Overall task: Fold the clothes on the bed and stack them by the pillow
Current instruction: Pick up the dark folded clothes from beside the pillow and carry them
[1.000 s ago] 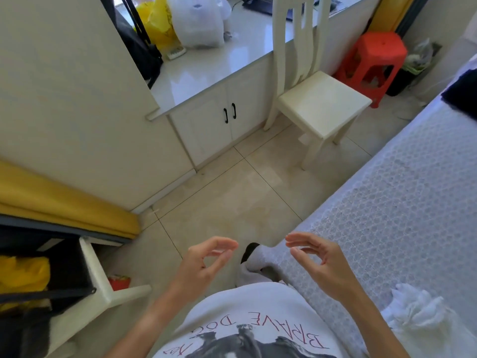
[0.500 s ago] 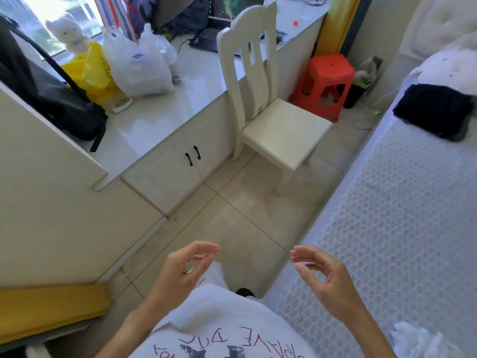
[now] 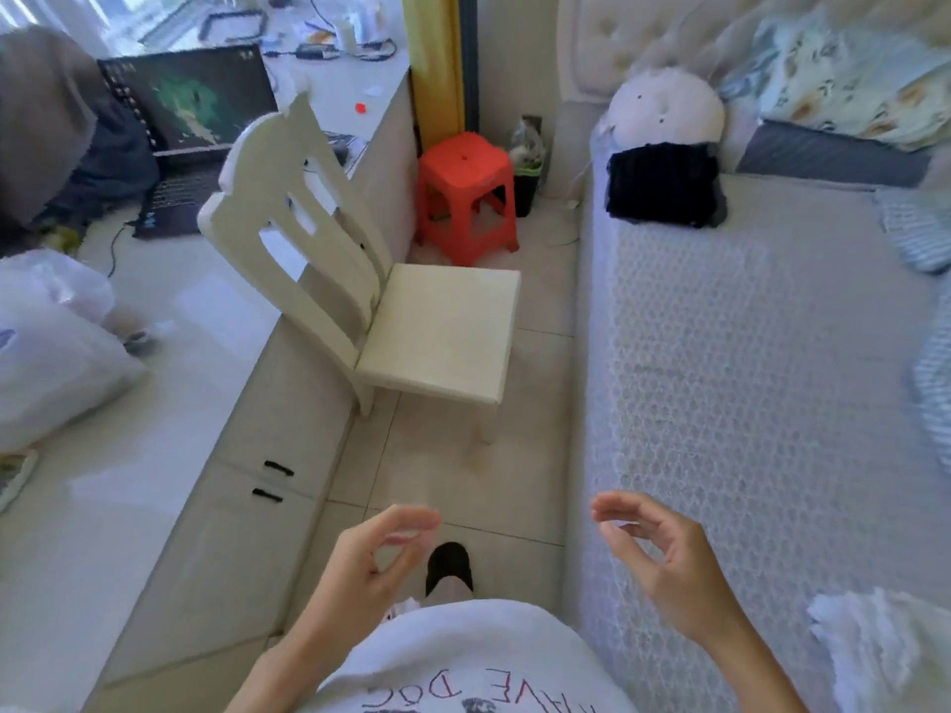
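One dark folded garment [image 3: 663, 183] lies at the bed's [image 3: 720, 383] head edge, touching the round pillow [image 3: 666, 113]. White clothing [image 3: 875, 656] at the near edge looks unfolded. Left hand [image 3: 368, 563] and right hand [image 3: 664, 553] hover, loosely curled, empty.

View swings right and up along grey quilted bed [image 3: 746, 352]: padded headboard [image 3: 617, 48], round white plush pillow [image 3: 664, 113], folded black garment [image 3: 661, 182] now fully in sight. Yellow cushion, open drawer gone from view. Cream wooden chair [image 3: 411, 326] now centre frame.
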